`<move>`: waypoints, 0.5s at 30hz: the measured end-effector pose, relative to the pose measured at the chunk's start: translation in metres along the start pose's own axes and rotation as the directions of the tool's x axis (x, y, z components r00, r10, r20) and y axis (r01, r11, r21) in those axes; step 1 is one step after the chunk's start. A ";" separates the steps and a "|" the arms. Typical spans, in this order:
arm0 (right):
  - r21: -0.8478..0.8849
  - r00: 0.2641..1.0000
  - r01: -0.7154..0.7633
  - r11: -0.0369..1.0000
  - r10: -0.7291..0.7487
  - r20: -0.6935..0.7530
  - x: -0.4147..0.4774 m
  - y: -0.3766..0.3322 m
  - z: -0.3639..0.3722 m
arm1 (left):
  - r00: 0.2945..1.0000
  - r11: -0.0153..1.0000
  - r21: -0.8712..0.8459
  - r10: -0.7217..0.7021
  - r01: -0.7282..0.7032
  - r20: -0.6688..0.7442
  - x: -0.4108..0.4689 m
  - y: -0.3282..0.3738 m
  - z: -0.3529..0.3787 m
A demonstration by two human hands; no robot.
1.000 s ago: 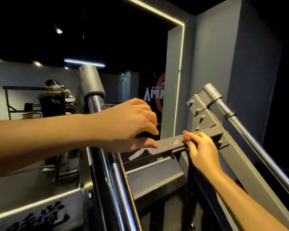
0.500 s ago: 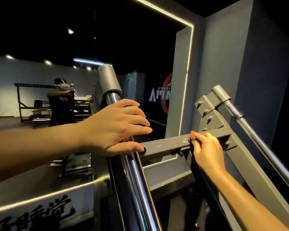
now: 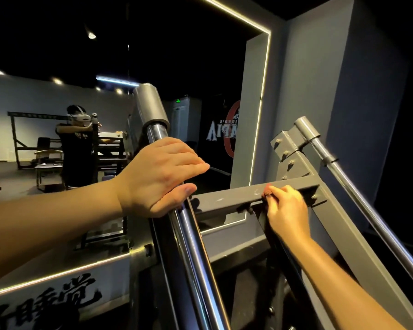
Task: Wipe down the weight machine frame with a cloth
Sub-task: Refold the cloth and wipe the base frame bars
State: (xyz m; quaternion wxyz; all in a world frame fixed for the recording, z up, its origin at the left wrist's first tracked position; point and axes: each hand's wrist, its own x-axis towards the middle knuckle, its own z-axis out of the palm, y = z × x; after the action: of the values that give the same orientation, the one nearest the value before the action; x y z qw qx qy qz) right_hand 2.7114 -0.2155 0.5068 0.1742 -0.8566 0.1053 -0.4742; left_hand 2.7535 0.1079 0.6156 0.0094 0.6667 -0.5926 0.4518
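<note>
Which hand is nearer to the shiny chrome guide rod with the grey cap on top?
Left. The left hand rests on the chrome guide rod; the right hand is apart, at the grey crossbar.

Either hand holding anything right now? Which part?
Left hand rests on the chrome guide rod just below its grey cap; thumb under, fingers not plainly wrapped. Right hand pinches something small and dark red against the grey crossbar; probably the cloth.

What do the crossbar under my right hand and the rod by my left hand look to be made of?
Crossbar: seemingly steel, matte grey paint; pale scuffs and bolted joints show. Rod: polished, probably chromed metal; it mirrors the lights in bright streaks.
</note>
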 end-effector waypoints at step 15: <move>0.013 0.999 0.014 1.000 -0.013 -0.038 0.000 -0.022 0.008 | 0.999 1.000 0.011 0.024 -0.024 0.033 0.003 -0.004 0.001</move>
State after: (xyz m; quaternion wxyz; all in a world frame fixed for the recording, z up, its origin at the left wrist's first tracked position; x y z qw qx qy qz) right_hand 2.7185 -0.1936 0.5119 0.1746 -0.8470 0.0996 -0.4922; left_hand 2.7564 0.1064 0.6187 -0.0095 0.6669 -0.5980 0.4445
